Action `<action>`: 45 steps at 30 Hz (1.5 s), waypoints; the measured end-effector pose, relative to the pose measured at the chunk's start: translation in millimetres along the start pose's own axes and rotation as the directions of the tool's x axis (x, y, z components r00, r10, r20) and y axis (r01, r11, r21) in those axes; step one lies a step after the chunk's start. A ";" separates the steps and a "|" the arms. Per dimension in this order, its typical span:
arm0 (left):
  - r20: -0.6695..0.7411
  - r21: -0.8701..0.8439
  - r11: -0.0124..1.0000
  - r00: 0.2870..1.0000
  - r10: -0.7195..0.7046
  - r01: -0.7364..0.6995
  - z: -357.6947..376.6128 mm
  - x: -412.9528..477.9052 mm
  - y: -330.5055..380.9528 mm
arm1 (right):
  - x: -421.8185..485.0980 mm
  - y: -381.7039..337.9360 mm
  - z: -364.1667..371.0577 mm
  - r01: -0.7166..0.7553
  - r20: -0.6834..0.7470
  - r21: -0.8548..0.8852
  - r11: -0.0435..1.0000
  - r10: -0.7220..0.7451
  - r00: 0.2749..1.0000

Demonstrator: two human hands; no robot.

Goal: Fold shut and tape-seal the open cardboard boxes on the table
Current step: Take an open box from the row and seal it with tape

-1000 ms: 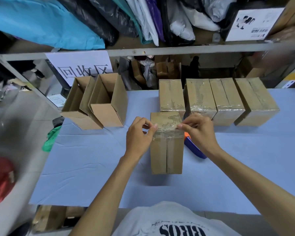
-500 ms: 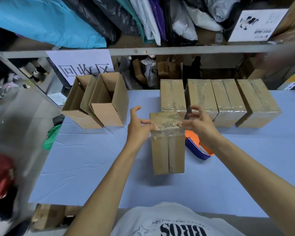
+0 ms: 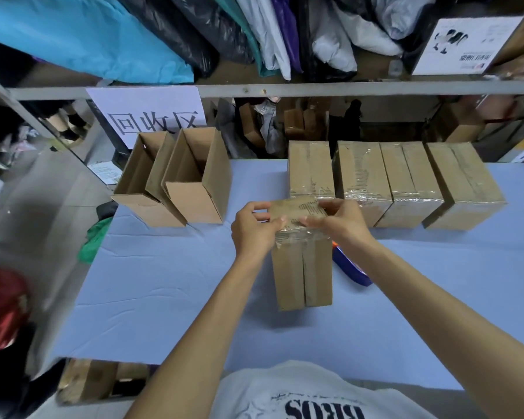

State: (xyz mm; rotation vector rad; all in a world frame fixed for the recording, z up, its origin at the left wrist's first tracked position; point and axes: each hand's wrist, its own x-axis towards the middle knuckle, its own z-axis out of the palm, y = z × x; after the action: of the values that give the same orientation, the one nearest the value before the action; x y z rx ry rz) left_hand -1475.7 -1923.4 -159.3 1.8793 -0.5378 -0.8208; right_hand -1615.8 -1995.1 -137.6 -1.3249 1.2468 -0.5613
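Observation:
A closed cardboard box [image 3: 302, 267] stands in the middle of the blue table [image 3: 170, 282], with clear tape across its top edge. My left hand [image 3: 253, 229] holds its upper left corner, thumb pressing on the tape. My right hand [image 3: 342, 220] grips the upper right corner, fingers on the tape. Two open boxes [image 3: 176, 182] stand at the back left. Several taped boxes [image 3: 397, 179] sit in a row at the back right.
A blue and orange tape dispenser [image 3: 350, 267] lies just right of the held box, partly hidden by my right forearm. A metal shelf [image 3: 285, 89] with bags and a paper sign [image 3: 152, 116] rises behind the table. Green cloth [image 3: 93, 243] hangs off the left edge.
Both hands had lifted slightly with fingers spread half a second ago; now they are back down on the box's top corners, pressing on the tape. The box stays in place.

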 end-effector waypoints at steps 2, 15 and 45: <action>-0.018 -0.018 1.000 1.000 -0.001 0.001 1.0 0.3 -0.9 | 2.4 -3.1 -9.5 -0.015 0.052 0.031 0.999 0.013 0.999; 0.040 -0.104 0.992 0.997 -0.061 0.065 3.3 8.8 3.1 | 18.0 10.9 -17.7 -0.006 0.024 -0.107 0.994 0.009 1.000; 0.103 0.329 0.855 0.915 0.389 -0.400 8.9 -4.2 -7.7 | 13.2 42.7 -9.9 0.645 0.252 -0.726 0.238 -0.781 0.572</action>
State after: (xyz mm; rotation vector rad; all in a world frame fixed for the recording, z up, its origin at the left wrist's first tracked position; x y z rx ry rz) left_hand -1484.9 -1922.7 -167.6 1.9691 -1.1083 -0.5033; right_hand -1634.4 -2000.4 -179.2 -2.7418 0.9250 -0.8331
